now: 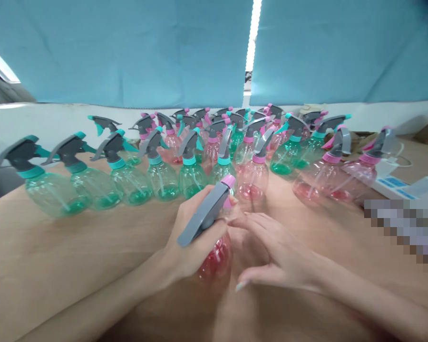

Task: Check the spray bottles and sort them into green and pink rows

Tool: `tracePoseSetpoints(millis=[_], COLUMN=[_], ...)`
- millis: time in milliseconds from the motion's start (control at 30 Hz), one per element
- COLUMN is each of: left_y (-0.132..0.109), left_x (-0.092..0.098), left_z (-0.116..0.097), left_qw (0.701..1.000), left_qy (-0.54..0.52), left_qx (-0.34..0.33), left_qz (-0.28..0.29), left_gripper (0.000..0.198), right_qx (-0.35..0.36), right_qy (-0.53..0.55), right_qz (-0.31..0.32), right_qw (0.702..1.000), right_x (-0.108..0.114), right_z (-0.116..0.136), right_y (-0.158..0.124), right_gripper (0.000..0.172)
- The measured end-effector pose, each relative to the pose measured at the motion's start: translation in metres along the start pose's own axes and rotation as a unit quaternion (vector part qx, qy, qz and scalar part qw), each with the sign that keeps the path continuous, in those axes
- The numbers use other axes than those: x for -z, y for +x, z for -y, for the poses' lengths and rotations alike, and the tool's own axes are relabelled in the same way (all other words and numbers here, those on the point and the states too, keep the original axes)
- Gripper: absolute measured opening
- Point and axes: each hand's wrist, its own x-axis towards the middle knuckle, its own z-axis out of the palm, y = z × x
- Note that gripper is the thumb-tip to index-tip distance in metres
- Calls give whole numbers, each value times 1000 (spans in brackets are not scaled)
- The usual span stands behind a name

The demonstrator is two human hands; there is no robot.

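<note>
My left hand (pixel 190 244) is wrapped round the neck of a pink spray bottle (pixel 216 261), just under its grey trigger head with a pink nozzle tip. The bottle tilts slightly, and the hand hides its collar. My right hand (pixel 276 251) is open to the right of it, thumb apart and fingers stretched toward the bottle's neck. Whether those fingertips touch the bottle or the left hand I cannot tell. Just beyond stand a pink spray bottle (pixel 252 183) and a green spray bottle (pixel 192 180), both with grey heads.
A row of green spray bottles (pixel 105 187) runs along the left of the wooden table (pixel 32 242). More pink bottles (pixel 314 178) stand to the right, with several others behind. A white device with blue buttons (pixel 395 183) lies at right. Blue curtain (pixel 146 52) hangs behind.
</note>
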Motion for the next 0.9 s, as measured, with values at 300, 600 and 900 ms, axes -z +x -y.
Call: tracePoseSetpoints(millis=[300,600,900], left_y=[1,26,38], left_x=[-34,-79,-99], left_z=[-1,-15,0], left_qw=[997,995,994], left_qy=[-66,-72,-7], left_qx=[-14,17,48], left_qz=[-23,61,99], left_gripper=[19,44,78], right_qx=[-22,-64,-157], right_qy=[42,73,-61], right_qz=[-34,-109,-156], right_qw=[998,989,973], right_x=[7,21,62], right_z=[28,22,-42], right_y=[-8,-27,-51], right_gripper=[70,42,49])
